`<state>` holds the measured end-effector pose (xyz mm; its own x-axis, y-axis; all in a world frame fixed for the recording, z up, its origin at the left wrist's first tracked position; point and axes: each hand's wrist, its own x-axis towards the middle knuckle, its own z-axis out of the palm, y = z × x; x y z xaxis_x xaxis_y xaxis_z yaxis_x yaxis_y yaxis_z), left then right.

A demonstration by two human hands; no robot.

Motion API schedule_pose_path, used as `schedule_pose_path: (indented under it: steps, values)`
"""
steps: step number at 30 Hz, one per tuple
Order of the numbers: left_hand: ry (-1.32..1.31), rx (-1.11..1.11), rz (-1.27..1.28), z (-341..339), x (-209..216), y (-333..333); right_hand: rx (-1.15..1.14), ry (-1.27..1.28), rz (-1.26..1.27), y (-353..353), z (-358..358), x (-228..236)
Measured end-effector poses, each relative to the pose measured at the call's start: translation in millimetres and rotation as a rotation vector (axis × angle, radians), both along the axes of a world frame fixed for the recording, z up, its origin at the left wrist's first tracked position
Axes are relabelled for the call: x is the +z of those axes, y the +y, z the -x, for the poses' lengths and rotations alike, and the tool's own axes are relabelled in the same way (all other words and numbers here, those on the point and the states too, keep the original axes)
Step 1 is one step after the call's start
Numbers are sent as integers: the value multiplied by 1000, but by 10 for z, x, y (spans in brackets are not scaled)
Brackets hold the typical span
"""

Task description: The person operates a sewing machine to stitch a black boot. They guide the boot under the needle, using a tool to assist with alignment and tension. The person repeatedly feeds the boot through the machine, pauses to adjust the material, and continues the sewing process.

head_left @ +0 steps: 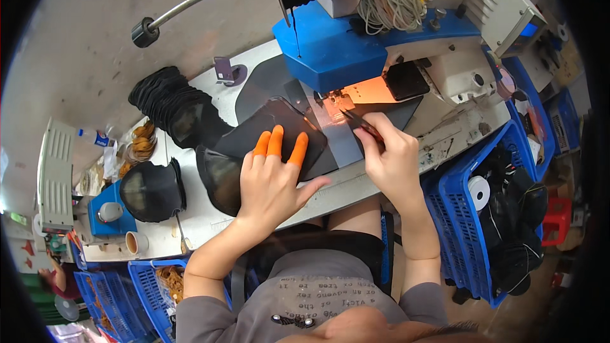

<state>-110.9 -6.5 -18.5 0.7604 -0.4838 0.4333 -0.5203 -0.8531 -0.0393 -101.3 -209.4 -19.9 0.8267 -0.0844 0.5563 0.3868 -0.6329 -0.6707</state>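
My left hand (270, 181) lies flat with fingers spread on a black shoe upper piece (257, 126), with orange finger covers on three of its fingers. Thumb and fingers of my right hand (386, 152) are closed around a slim dark tool (353, 115), its pointed tip by the lit needle area of a blue sewing machine (330, 47). Whether it is tweezers or snips I cannot tell. The far end of the piece rests on the machine bed, to the left of the needle area. A curved black toe part (219, 178) sits beside my left hand.
Stacked black pieces (175, 105) stand at the back left, near another curved black piece (152, 190). A paper cup (136, 242) is at the table's left front. A blue basket (445, 216) of black parts stands right; another basket (149, 279) is lower left.
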Motion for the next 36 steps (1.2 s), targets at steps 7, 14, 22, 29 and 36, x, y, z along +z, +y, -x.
schedule_pose_path:
  steps: [7,14,22,29,36]
  values:
    - [18,-225,233,348,-240,555,618,309,-251,313,482,-60]
    - [295,-240,568,605,-403,797,668,249,-494,830,585,-617]
    - [665,86,847,602,-376,716,520,318,-639,997,555,-806]
    - [689,153,882,572,-342,631,445,428,-640,918,585,-746]
    - [641,104,817,565,-385,631,459,273,-533,940,555,-733]
